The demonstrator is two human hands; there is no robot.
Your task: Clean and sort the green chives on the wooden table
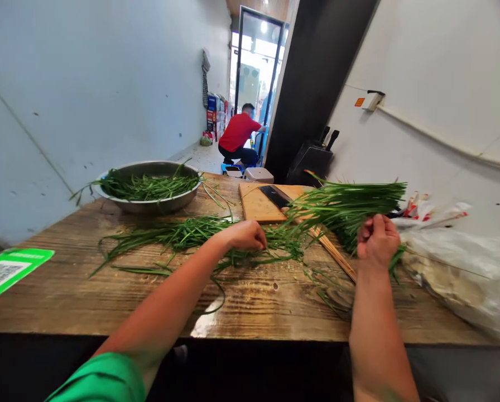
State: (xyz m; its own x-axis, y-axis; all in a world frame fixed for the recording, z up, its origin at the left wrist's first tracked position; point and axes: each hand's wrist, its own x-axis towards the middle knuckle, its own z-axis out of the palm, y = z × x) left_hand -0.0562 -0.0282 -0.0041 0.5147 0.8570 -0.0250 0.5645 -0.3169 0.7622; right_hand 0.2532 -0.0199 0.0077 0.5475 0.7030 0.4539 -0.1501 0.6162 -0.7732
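My left hand (248, 235) is over a loose spread of long green chives (183, 231) on the wooden table. Its fingers curl downward, and what they pinch, if anything, is hidden. On the right, my right hand (379, 241) is closed, thumb against fingers, at the near edge of a thick stack of chives (354, 195). Whether it grips some of that stack or a thin stick cannot be made out. Thin wooden skewers (336, 252) lie between my hands, partly under the greens.
A metal basin (149, 204) of chives stands back left. Behind lies a cutting board (256, 204) with a dark-bladed knife (275, 196). Clear plastic bags (463, 262) crowd the right side. A green code card (15, 271) sits left. A person in red (239, 134) crouches by the door.
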